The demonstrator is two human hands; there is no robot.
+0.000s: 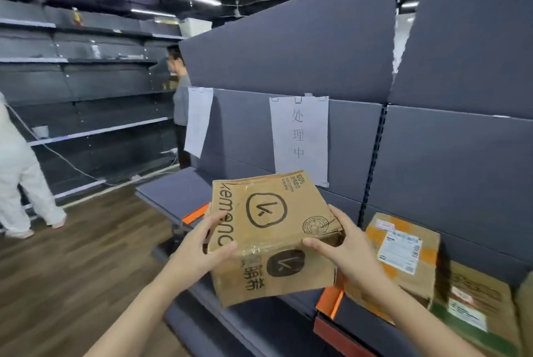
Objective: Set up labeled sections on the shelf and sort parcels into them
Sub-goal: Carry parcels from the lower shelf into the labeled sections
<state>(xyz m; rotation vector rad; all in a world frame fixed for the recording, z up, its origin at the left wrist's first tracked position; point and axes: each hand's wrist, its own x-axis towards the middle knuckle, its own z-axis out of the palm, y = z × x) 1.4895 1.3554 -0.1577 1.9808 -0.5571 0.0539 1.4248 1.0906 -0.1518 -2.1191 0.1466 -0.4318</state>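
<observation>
I see a worn brown cardboard parcel (274, 238) with black logos, tilted above the grey shelf (178, 192), below a white handwritten paper label (300, 137) taped upright.

Shelf (184, 192) left of the parcels (403, 252) looks bare; parcels crowd the right.

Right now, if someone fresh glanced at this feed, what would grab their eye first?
The brown cardboard box with the round "k" logo fills the centre, held tilted over the grey shelf by the left hand and right hand. Behind it, a white paper sign with handwritten characters hangs on the back panel. At the right, more parcels already sit on the shelf.
</observation>
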